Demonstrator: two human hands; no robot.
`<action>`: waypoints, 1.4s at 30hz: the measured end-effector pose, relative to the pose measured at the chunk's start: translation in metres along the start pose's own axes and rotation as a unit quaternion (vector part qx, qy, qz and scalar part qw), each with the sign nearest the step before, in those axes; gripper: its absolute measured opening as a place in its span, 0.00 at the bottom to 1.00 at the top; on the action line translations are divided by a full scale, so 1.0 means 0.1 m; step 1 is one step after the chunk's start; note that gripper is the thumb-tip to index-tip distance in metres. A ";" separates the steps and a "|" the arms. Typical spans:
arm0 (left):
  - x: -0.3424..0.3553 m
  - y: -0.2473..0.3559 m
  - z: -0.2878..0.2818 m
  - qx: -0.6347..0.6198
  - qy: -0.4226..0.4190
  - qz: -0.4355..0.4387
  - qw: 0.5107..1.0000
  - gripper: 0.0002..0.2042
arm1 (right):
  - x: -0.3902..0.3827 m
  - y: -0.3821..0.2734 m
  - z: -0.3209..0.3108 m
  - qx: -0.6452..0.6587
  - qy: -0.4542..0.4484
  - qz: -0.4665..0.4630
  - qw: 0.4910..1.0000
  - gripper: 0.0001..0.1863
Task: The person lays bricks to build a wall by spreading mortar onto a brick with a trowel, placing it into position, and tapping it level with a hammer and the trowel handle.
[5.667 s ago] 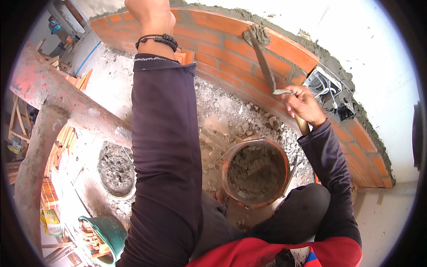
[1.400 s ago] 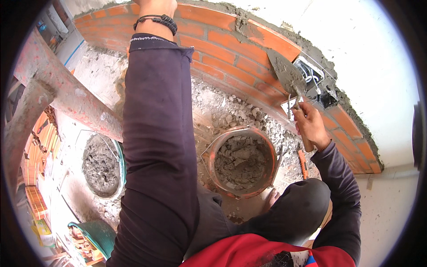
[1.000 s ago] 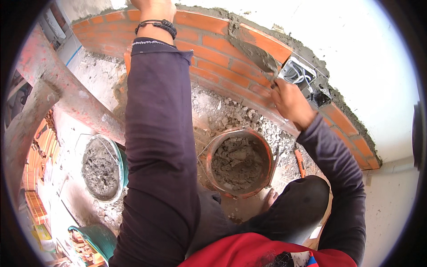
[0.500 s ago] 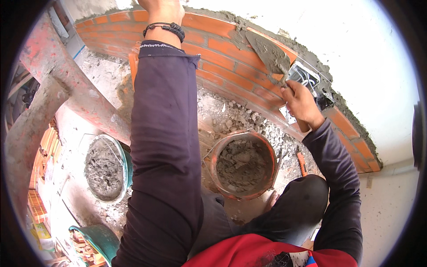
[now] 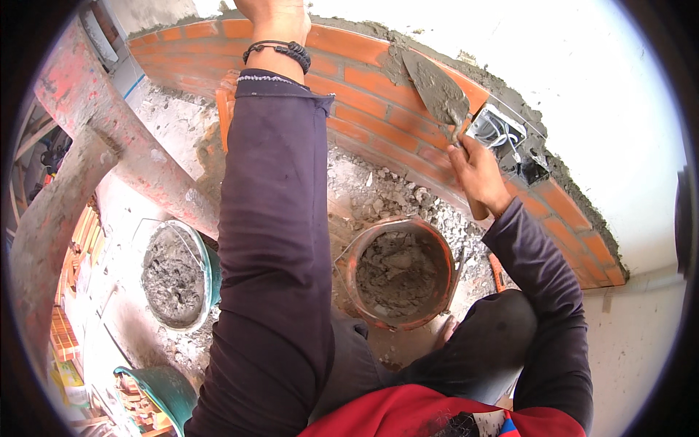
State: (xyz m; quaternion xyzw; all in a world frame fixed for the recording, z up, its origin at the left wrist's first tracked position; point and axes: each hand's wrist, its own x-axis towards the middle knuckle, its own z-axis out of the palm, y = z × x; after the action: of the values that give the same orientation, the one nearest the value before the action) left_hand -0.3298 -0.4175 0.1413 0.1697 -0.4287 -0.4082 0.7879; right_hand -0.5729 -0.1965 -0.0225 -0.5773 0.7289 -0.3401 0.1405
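My right hand (image 5: pixel 477 175) is wrapped round the handle of a trowel (image 5: pixel 437 89). Grey mortar coats its pointed blade, which lies along the upper edge of a low orange brick wall (image 5: pixel 364 102). Wet mortar (image 5: pixel 371 30) runs along the top of that wall, against the white wall behind. Just right of the blade, an open electrical box (image 5: pixel 496 130) with loose wires is set among the bricks. My left arm stretches far forward, and my left hand (image 5: pixel 280 18) is at the wall's top at the upper edge of the picture, its fingers out of sight.
A bucket of mortar (image 5: pixel 446 280) stands on the floor before me. Farther left is a green bucket (image 5: pixel 211 273), also with mortar, and a green tub (image 5: pixel 171 390) of broken brick. An orange-handled tool (image 5: pixel 497 273) lies by my knee. A paint-splashed post (image 5: pixel 109 102) slants at left.
My right hand and the trowel handle have swung slightly left, uncovering more of the electrical box. The blade tip stays near the same bricks. The whole view has shifted a little.
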 end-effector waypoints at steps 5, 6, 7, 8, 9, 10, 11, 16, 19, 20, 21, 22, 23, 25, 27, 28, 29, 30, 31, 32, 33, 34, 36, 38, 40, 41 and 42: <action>0.15 -0.08 -0.04 0.006 0.023 -0.022 0.999 0.24 | -0.04 0.04 0.13 0.007 -0.004 -0.009 1.000 0.18; 0.14 -0.09 -0.03 0.009 0.024 -0.024 0.999 0.24 | 0.00 0.02 0.13 0.007 -0.012 0.005 1.000 0.18; 0.09 -0.07 -0.01 0.007 0.019 -0.020 1.000 0.24 | 0.05 -0.02 0.13 0.005 -0.018 0.020 1.000 0.19; 0.02 -0.05 0.01 0.004 0.013 -0.016 1.000 0.24 | 0.09 0.02 0.12 0.003 -0.014 0.013 1.000 0.19; -0.02 -0.03 0.04 0.002 0.007 -0.012 1.000 0.24 | 0.12 0.08 0.11 0.000 -0.009 0.007 1.000 0.20; 0.01 -0.05 0.03 0.010 0.014 -0.022 1.000 0.24 | 0.13 0.11 0.12 0.001 -0.007 -0.002 1.000 0.20; 0.05 -0.06 0.03 0.018 0.021 -0.031 0.999 0.24 | 0.12 0.13 0.11 -0.002 -0.024 0.014 1.000 0.20; 0.13 -0.09 -0.02 0.012 0.023 -0.035 0.999 0.23 | -0.04 0.18 0.04 -0.035 -0.035 0.009 0.999 0.19; 0.21 -0.05 -0.10 -0.095 -0.022 -0.156 0.983 0.22 | 0.06 0.05 -0.01 -0.066 -0.008 -0.052 0.996 0.18; 0.35 0.08 -0.25 -0.191 -0.070 -0.277 0.939 0.22 | 0.11 0.02 -0.04 -0.077 0.003 -0.075 0.994 0.17; 0.43 0.27 -0.37 -0.216 -0.094 -0.318 0.918 0.22 | 0.18 -0.14 0.04 -0.050 -0.034 -0.035 0.998 0.17; 0.44 0.28 -0.40 -0.257 -0.118 -0.373 0.884 0.22 | 0.16 -0.10 0.02 -0.061 -0.037 -0.031 0.997 0.16; 0.39 0.22 -0.37 -0.252 -0.125 -0.367 0.887 0.22 | 0.12 -0.04 -0.01 -0.073 -0.040 -0.026 0.996 0.16; 0.26 0.07 -0.23 -0.167 -0.082 -0.255 0.949 0.22 | -0.02 0.00 -0.09 -0.102 -0.065 0.017 0.993 0.16; 0.09 -0.10 0.03 0.010 0.026 -0.026 0.999 0.22 | -0.13 -0.12 -0.19 -0.111 -0.052 -0.029 0.992 0.16; 0.10 -0.12 0.03 0.010 0.028 -0.027 0.999 0.22 | -0.17 -0.18 -0.29 -0.117 -0.045 -0.047 0.991 0.16; 0.12 -0.13 0.01 0.009 0.030 -0.028 0.999 0.22 | -0.15 -0.28 -0.43 -0.176 -0.024 -0.083 0.981 0.15; 0.14 -0.15 0.01 0.005 0.032 -0.030 0.999 0.22 | -0.08 -0.41 -0.61 -0.237 -0.001 -0.117 0.964 0.15; 0.15 -0.18 0.00 0.004 0.032 -0.031 0.999 0.22 | 0.02 -0.53 -0.73 -0.296 0.021 -0.135 0.945 0.15; 0.16 -0.21 0.01 -0.005 0.031 -0.033 0.999 0.22 | 0.14 -0.66 -0.89 -0.359 0.047 -0.151 0.920 0.14; 0.17 -0.24 0.01 -0.009 0.030 -0.032 0.999 0.22 | 0.27 -0.74 -1.01 -0.386 0.044 -0.182 0.903 0.15; 0.17 -0.24 0.02 -0.010 0.029 -0.031 0.999 0.22 | 0.39 -0.82 -1.13 -0.415 0.043 -0.212 0.884 0.15; 0.18 -0.24 0.03 -0.009 0.027 -0.027 0.999 0.22 | 0.62 -0.98 -1.26 -0.461 0.006 -0.226 0.858 0.17; 0.06 -0.18 0.08 -0.016 0.020 -0.014 1.000 0.22 | 0.72 -1.10 -1.27 -0.480 -0.023 -0.203 0.853 0.19; 0.05 -0.13 0.09 -0.012 0.023 -0.017 1.000 0.22 | 0.84 -1.10 -1.25 -0.486 -0.034 -0.212 0.847 0.19; 0.08 -0.12 0.09 -0.004 0.029 -0.028 0.999 0.22 | 0.87 -1.15 -1.23 -0.506 -0.049 -0.189 0.840 0.20; 0.11 -0.11 0.08 0.003 0.035 -0.038 0.999 0.22 | 0.89 -1.15 -1.22 -0.500 -0.052 -0.183 0.845 0.20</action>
State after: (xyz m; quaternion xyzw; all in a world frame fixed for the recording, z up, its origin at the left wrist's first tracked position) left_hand -0.3390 -0.4322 0.1450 0.2026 -0.3955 -0.4300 0.7859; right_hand -0.5861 -0.2509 0.1595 -0.7091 0.6729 0.0817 -0.1945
